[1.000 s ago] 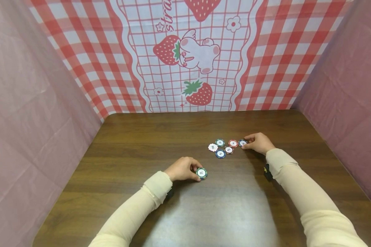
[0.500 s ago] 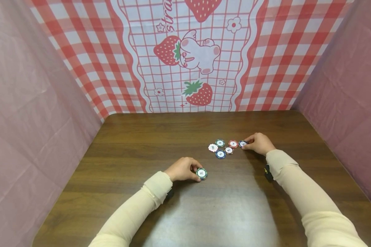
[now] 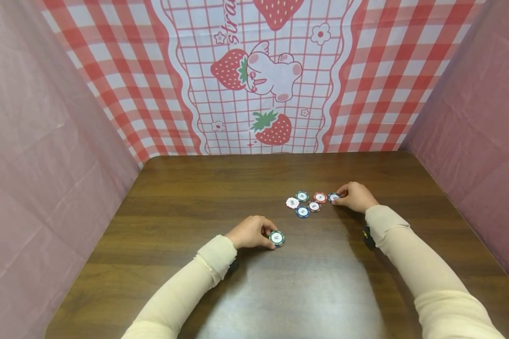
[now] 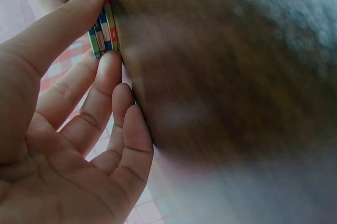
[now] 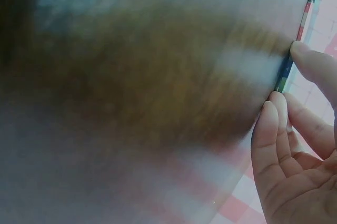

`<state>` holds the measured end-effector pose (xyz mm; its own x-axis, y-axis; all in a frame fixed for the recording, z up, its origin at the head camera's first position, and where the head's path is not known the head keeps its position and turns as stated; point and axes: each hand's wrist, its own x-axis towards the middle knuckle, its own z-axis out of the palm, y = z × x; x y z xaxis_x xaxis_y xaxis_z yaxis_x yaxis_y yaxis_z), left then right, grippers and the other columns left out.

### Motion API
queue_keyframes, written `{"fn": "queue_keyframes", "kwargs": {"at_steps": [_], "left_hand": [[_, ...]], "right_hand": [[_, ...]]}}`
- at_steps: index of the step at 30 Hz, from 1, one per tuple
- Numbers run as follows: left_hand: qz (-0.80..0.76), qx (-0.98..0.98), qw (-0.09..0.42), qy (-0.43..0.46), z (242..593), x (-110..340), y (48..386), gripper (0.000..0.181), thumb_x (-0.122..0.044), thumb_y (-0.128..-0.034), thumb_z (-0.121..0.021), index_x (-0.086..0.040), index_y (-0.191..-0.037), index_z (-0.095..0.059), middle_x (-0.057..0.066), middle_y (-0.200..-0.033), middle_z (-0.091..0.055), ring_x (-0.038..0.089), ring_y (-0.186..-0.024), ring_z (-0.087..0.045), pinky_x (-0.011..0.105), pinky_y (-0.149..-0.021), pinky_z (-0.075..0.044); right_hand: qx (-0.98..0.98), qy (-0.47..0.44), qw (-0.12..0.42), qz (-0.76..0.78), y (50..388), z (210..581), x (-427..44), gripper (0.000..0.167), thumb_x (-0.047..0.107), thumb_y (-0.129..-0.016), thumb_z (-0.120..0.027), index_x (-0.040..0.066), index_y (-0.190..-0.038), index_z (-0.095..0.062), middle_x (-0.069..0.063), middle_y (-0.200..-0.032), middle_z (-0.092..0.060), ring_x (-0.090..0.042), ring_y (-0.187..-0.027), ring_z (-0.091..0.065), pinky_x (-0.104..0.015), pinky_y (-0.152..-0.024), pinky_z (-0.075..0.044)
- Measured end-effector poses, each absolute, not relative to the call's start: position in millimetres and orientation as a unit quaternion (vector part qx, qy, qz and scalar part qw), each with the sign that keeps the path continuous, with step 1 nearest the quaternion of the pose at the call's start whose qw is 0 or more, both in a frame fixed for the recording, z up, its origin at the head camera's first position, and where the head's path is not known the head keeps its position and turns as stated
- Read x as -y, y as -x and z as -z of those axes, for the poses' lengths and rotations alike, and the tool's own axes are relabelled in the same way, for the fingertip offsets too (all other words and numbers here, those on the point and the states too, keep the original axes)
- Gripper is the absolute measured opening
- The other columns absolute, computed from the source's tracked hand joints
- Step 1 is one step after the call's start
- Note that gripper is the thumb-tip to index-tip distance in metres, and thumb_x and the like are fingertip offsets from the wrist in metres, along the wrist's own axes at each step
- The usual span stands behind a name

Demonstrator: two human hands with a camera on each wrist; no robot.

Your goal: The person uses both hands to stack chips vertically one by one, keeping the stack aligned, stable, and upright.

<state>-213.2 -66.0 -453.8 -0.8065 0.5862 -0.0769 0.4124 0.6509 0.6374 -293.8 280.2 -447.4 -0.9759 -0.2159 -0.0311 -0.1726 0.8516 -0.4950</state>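
Note:
In the head view my left hand [image 3: 251,231] pinches a short stack of poker chips [image 3: 276,238]. A green chip marked 20 lies on top. Blue and red edges show below it in the stack [image 4: 103,33] in the left wrist view, thumb on one side and fingertips on the other. Farther back, my right hand [image 3: 357,197] grips a dark blue poker chip [image 3: 333,197] by its rim, flat on the table. Left of that chip lie a red chip [image 3: 320,197], a brownish chip [image 3: 314,206], a green chip [image 3: 302,196], a blue chip [image 3: 303,212] and a white chip [image 3: 292,202].
The brown wooden table [image 3: 186,188] has rounded back corners. A red and white strawberry cloth [image 3: 275,94] hangs behind it, with pink curtains [image 3: 46,165] at both sides. The table's surface is blurred in both wrist views.
Both hands stay almost still. The dark blue chip under the right hand sits very slightly farther right than before; the other chips look unmoved.

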Motion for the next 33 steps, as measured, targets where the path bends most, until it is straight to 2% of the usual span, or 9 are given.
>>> {"fn": "queue_keyframes", "kwargs": {"at_steps": [12,20,26,33], "left_hand": [[-0.313,-0.898,0.143,-0.275,453,65,213,0.034,-0.018,-0.0698,-0.088,-0.012,-0.1,-0.074,-0.004,-0.079,-0.063,0.006,-0.076,-0.053,0.022,-0.072,-0.044],[-0.313,-0.898,0.141,-0.275,453,65,213,0.034,-0.018,-0.0697,-0.088,-0.012,-0.1,-0.074,-0.003,-0.08,-0.063,0.007,-0.076,-0.053,0.022,-0.072,-0.043],[-0.312,-0.899,0.142,-0.274,453,65,213,0.034,-0.018,-0.0698,-0.088,-0.012,-0.1,-0.074,-0.004,-0.08,-0.063,0.007,-0.076,-0.053,0.022,-0.072,-0.044],[-0.311,-0.899,0.143,-0.274,453,65,213,0.034,-0.019,-0.0703,-0.088,-0.013,-0.101,-0.075,-0.004,-0.08,-0.063,0.007,-0.076,-0.053,0.022,-0.072,-0.044]], "right_hand": [[-0.954,0.081,0.037,0.286,294,448,-286,0.04,0.033,-0.083,-0.075,-0.001,-0.105,-0.071,-0.015,-0.097,-0.07,-0.022,-0.082,-0.056,-0.03,-0.069,-0.043],[-0.95,0.089,0.01,0.299,286,437,-279,0.046,0.036,-0.086,-0.074,-0.002,-0.111,-0.07,-0.019,-0.104,-0.071,-0.025,-0.088,-0.061,-0.031,-0.073,-0.047],[-0.943,0.108,-0.026,0.314,281,433,-270,0.039,0.031,-0.085,-0.076,0.0,-0.107,-0.071,-0.014,-0.093,-0.07,-0.021,-0.08,-0.057,-0.031,-0.069,-0.045],[-0.925,0.139,-0.067,0.348,276,432,-259,0.034,0.027,-0.082,-0.079,0.002,-0.104,-0.073,-0.011,-0.086,-0.069,-0.015,-0.073,-0.056,-0.023,-0.063,-0.045]]}}
